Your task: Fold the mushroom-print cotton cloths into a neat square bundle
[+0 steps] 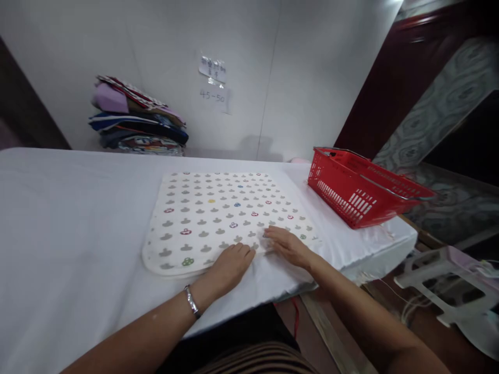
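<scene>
A white cloth (218,218) with rounded corners and rows of grey mushroom prints, a few of them coloured, lies spread flat on the white-covered table. My left hand (231,266) rests palm down over its near edge, fingers extended and nothing seen in them. A silver bracelet (191,301) circles the left wrist. Close by to the right, my right hand (287,246) lies on the near right part of the cloth with its fingers stretched out. Both palms and the undersides of the fingers are hidden.
A red plastic basket (351,195) stands at the table's right end. Several folded fabrics (140,119) are stacked at the back left against the wall. White table covering (70,234) extends leftward. Beside the table at lower right is a white plastic stool (448,275).
</scene>
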`<act>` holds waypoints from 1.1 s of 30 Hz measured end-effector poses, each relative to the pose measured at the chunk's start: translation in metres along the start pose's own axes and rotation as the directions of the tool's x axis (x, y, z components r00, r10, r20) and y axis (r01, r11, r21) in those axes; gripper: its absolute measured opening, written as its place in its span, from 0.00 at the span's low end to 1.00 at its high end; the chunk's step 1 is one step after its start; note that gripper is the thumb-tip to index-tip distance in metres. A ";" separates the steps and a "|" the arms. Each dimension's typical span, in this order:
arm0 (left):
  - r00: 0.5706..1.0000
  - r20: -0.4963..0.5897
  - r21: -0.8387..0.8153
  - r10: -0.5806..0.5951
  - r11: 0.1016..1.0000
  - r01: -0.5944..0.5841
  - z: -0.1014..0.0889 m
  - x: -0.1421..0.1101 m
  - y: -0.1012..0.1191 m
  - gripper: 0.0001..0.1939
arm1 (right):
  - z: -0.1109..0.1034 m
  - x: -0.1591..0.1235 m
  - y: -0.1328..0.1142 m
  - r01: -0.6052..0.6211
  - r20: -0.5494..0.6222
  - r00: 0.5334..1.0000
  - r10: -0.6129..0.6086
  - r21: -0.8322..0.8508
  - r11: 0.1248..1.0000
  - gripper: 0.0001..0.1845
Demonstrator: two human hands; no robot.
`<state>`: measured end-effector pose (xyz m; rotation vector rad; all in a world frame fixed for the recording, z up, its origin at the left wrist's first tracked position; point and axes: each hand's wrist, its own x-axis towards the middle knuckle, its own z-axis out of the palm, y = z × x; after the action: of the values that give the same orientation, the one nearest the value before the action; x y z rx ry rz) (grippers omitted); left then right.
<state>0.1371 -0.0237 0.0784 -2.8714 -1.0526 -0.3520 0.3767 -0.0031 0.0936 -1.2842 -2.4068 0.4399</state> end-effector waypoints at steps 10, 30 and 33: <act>0.998 -0.055 -0.027 -0.010 1.000 0.009 0.004 -0.007 0.003 0.09 | 0.008 0.038 -0.004 -0.031 0.227 0.973 0.043 -0.054 0.998 0.30; 0.999 0.041 -0.046 -0.032 0.998 0.034 0.024 -0.003 -0.005 0.13 | 0.018 0.110 0.011 -0.043 0.221 0.971 0.087 -0.197 0.980 0.35; 0.998 0.049 -0.033 -0.036 0.999 0.038 0.029 -0.001 -0.008 0.14 | 0.021 0.119 0.009 -0.057 0.264 0.958 0.113 -0.212 0.976 0.36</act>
<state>0.1373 -0.0144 0.0498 -2.9081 -1.1194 -0.3064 0.3122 0.1002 0.0920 -1.5068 -2.6913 0.4314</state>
